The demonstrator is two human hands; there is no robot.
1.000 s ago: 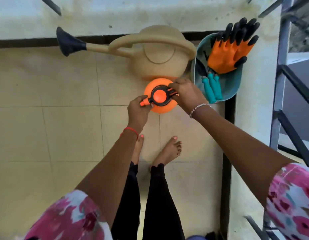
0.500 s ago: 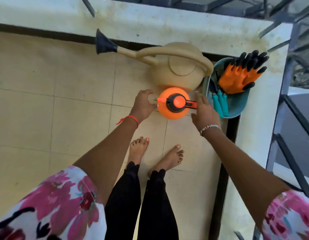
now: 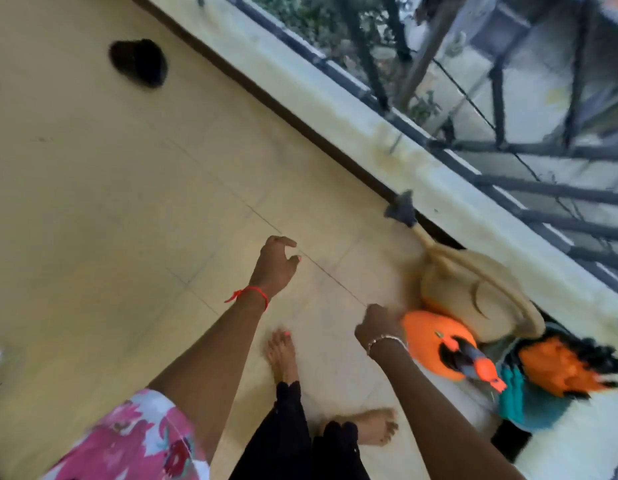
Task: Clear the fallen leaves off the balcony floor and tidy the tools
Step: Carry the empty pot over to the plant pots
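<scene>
An orange spray bottle (image 3: 435, 342) with a black and orange pump top stands on the tiled floor beside a beige watering can (image 3: 473, 299). To its right a teal bucket (image 3: 536, 410) holds orange gloves (image 3: 563, 368) with black tips and teal-handled tools. My left hand (image 3: 274, 265) hovers over bare tiles, fingers curled apart, holding nothing. My right hand (image 3: 378, 323) is just left of the spray bottle with fingers loosely curled; blur hides whether it touches the bottle.
A low pale ledge (image 3: 335, 95) with a dark metal railing (image 3: 508, 147) runs diagonally along the floor's edge. A dark blurred object (image 3: 138, 62) lies on the tiles at the upper left. My bare feet (image 3: 283, 355) stand below the hands.
Both hands have come off the spray bottle, the left moving well away to the left. The view has swung left and tilted, so the tools now sit at the lower right.
</scene>
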